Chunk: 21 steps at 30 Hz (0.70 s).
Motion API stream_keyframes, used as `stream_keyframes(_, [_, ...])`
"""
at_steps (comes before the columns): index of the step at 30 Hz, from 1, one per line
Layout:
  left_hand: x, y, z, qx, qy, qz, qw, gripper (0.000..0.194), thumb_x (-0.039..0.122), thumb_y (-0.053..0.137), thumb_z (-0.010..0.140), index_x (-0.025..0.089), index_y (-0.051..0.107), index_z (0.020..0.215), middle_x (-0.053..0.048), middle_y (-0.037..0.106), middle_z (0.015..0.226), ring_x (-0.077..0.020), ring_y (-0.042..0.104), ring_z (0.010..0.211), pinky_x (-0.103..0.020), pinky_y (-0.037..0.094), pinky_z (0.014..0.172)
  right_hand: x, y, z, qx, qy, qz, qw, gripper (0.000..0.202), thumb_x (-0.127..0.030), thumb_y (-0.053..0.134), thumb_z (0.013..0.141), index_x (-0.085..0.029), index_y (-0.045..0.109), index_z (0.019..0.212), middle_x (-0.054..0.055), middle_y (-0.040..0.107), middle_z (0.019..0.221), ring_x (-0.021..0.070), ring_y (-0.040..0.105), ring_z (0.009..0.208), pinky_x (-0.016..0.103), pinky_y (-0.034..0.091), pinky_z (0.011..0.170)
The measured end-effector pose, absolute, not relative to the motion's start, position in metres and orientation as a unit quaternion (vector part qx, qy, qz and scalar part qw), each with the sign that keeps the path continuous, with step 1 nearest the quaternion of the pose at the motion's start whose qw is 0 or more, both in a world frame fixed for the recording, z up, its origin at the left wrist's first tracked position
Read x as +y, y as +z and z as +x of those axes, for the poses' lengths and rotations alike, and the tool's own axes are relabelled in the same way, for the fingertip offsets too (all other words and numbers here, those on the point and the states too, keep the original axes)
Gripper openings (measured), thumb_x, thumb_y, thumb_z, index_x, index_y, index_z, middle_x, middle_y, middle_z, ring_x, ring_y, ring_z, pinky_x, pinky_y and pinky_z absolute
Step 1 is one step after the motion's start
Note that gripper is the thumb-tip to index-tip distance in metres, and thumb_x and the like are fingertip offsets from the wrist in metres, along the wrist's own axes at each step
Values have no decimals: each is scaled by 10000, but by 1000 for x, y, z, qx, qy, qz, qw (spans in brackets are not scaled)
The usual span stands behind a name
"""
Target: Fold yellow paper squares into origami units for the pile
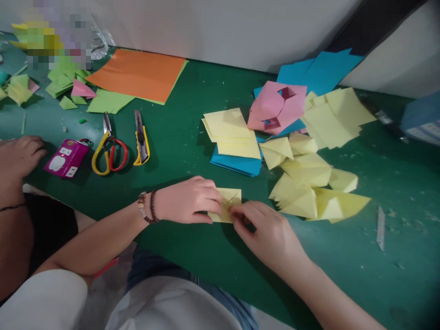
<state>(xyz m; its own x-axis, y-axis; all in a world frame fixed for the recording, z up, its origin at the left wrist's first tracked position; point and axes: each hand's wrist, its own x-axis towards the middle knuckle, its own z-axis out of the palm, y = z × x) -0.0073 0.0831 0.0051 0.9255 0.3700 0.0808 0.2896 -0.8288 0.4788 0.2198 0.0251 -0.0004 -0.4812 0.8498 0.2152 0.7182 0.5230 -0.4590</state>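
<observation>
A small square of yellow paper (235, 197) lies on the green table near its front edge, with a crease or slit line running diagonally in its upper part. My left hand (192, 200), with two beaded bracelets at the wrist, rests flat over the left part of the square, fingers extended. From the right, my right hand (263, 231) pinches at the lower right of the same paper, thumb and forefinger together. Folded yellow pieces (299, 192) lie just beyond my right hand. A stack of pale yellow sheets (233, 133) sits on folded blue paper (237, 164) behind the square.
Scissors (109, 153), a yellow cutter (141, 140) and a purple box (67, 158) lie left. Orange paper (140, 73) is at the back, a pink folded piece (277, 107) back right, a loose blade (381, 228) right. Another person's hand (24, 153) rests at the far left.
</observation>
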Motion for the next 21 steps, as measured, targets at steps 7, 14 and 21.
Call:
stream_keyframes(7, [82, 4, -5, 204, 84, 946, 239, 343, 385, 630, 887, 144, 603, 1129, -116, 624, 1167, -240, 538, 1030, -354, 397, 876, 22, -1, 218, -838, 148, -481, 213, 215, -151, 489, 876, -146, 669, 994, 58, 667, 758, 170, 633, 674, 277, 518, 589])
stream_keyframes(14, [84, 2, -7, 193, 89, 944, 252, 241, 344, 629, 891, 181, 654, 1066, -97, 614, 1166, -225, 545, 1018, -359, 404, 887, 22, 0, 217, -838, 145, -482, 210, 225, -156, 477, 886, -159, 672, 1000, 53, 655, 737, 161, 615, 656, 269, 507, 581])
stream_keyframes(21, [83, 5, -8, 191, 103, 937, 275, 169, 324, 635, 870, 216, 711, 975, -94, 605, 1154, -224, 531, 1011, -377, 400, 926, 23, -1, 217, -840, 135, -482, 208, 224, -155, 472, 871, -161, 675, 964, 52, 656, 721, 162, 612, 645, 271, 497, 571])
